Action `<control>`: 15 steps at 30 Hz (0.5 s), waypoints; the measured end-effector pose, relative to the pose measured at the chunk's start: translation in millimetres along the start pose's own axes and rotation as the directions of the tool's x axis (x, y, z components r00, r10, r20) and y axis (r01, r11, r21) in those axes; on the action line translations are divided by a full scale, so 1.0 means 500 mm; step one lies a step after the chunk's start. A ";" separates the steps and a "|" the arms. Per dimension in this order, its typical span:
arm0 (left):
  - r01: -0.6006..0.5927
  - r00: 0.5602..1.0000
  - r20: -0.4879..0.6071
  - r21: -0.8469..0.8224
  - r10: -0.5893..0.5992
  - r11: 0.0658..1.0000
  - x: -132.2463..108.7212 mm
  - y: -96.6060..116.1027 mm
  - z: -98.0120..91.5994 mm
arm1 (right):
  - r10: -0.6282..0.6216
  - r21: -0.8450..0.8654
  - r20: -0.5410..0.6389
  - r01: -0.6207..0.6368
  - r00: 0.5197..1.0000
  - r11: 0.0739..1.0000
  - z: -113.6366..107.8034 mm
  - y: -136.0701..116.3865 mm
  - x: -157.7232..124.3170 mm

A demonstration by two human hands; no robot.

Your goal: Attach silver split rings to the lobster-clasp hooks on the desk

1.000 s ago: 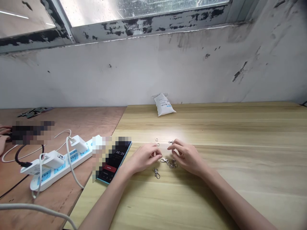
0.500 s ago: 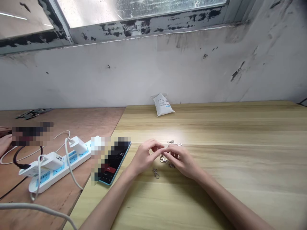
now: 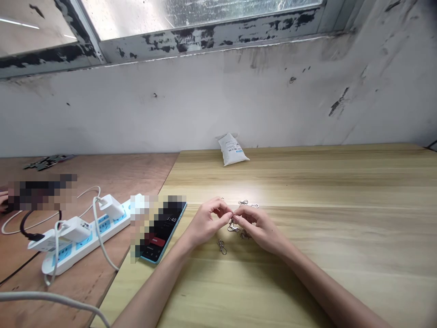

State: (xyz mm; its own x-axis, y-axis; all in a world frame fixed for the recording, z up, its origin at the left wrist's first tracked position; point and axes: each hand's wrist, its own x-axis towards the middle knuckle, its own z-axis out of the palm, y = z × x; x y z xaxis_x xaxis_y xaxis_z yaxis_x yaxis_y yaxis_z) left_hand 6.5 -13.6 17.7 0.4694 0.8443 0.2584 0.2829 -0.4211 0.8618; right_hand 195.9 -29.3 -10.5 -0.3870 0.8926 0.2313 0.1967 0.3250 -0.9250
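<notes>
Over the wooden table my left hand [image 3: 209, 222] and my right hand [image 3: 258, 228] meet, thumbs and forefingers pinched together. Between their fingertips is a small metal clasp [image 3: 232, 228], its lower loop showing just beneath; the pinched part is hidden. Several more silver clasps [image 3: 243, 202] lie behind and under my right hand, partly covered by it. A separate pair of linked metal loops [image 3: 222, 247] rests on the table nearer to me, below my left hand.
A phone [image 3: 164, 232] lies left of my left forearm. Farther left, a white power strip [image 3: 92, 239] with chargers and cables sits on a brown table [image 3: 136, 171]. A white plastic packet [image 3: 233, 150] lies by the wall. Another person's hand shows at the left edge.
My fingertips have shifted slightly against each other, and more of the clasp's loop shows below them. The other person's hand at the far left has moved a little left.
</notes>
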 end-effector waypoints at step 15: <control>-0.386 0.890 0.016 0.558 0.455 0.735 -0.007 -0.026 0.014 | 0.181 0.368 0.109 -0.209 0.977 0.906 -0.001 0.014 0.003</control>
State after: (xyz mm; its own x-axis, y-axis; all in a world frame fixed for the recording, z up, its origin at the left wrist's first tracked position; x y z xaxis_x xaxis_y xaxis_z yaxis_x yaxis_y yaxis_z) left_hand 7.3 -13.4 2.5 0.5601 0.5547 0.6153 0.4935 -0.8200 0.2900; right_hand 197.1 -25.4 -16.7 -0.4407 0.8973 0.0259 -0.0724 -0.0067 -0.9974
